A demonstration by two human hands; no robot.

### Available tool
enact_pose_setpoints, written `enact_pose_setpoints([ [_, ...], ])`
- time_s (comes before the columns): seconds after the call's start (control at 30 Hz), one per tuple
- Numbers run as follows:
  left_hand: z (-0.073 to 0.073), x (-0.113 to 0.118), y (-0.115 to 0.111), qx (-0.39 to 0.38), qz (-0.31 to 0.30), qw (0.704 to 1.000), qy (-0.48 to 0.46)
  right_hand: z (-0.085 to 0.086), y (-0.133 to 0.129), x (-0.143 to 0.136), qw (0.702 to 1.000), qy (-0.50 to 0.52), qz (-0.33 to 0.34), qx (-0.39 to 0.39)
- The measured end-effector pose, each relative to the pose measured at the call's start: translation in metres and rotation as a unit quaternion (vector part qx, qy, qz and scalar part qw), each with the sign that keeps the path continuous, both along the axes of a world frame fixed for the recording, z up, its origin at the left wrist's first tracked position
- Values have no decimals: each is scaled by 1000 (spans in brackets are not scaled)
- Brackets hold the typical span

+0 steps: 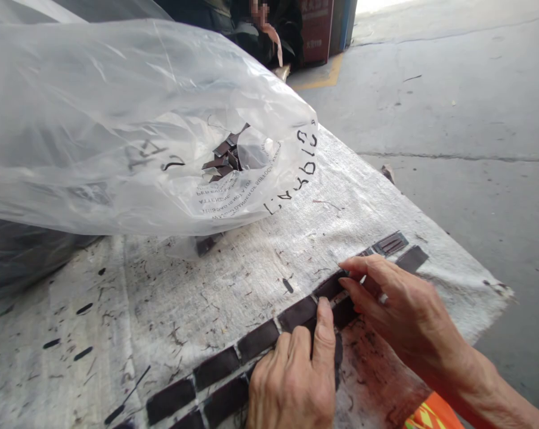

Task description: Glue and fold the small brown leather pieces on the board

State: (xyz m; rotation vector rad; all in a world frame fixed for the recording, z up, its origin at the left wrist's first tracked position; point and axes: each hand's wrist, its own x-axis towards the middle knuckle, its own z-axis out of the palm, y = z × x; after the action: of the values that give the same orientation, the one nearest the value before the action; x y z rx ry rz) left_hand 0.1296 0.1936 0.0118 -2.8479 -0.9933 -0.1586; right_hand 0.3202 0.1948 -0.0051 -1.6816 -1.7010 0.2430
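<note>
Dark brown rectangular pieces (257,339) are laid end to end in two slanting rows on a pale cloth. My left hand (296,375) rests over the rows, its index finger extended onto a piece and the other fingers bent; it grips nothing that I can see. With thumb and index finger, my right hand (377,292) pinches the edges of a dark rectangular piece (331,286) further up the far row. Just beyond the right hand lie a piece with a slotted, lighter face (390,243) and a plain dark piece (411,258).
A large clear plastic bag (95,89) covers the far left, with several dark pieces (225,158) visible at it. Thread scraps and small dark ovals (288,286) dot the cloth (162,286). Grey floor (452,119) lies past its edge. Another person's hand (266,21) shows at the top.
</note>
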Motion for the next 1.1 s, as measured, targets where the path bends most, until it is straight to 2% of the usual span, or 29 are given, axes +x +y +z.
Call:
enact_pose_setpoints([
  [0.23,1,1,-1,-16,10,1000,18,-3,1,-1,999,23,-39,-6],
  [0.33,1,-1,-1,-16,4,1000,21,-2,0,0,984,156,-72,-48],
  [0.4,0,-1,0,-16,-2,1000,21,0,-1,2,952,278,-97,-82],
  [0.47,1,-1,0,-18,-1,1000,22,4,-4,6,923,357,-116,-81],
  [0.5,2,-1,-1,-19,4,1000,23,5,-6,9,920,366,-122,-63],
  [0.57,4,0,-1,-23,17,999,27,5,-12,13,941,321,-105,-5],
  [0.63,6,1,-2,-28,24,999,31,1,-19,17,974,216,-51,45],
  [0.73,6,2,-3,-35,24,999,30,-10,-29,20,996,55,27,60],
  [0.93,3,6,-3,-2,34,999,-15,-20,-31,17,984,-152,78,46],
  [1.1,8,8,0,-7,8,1000,-29,-19,-28,14,977,-192,74,58],
])
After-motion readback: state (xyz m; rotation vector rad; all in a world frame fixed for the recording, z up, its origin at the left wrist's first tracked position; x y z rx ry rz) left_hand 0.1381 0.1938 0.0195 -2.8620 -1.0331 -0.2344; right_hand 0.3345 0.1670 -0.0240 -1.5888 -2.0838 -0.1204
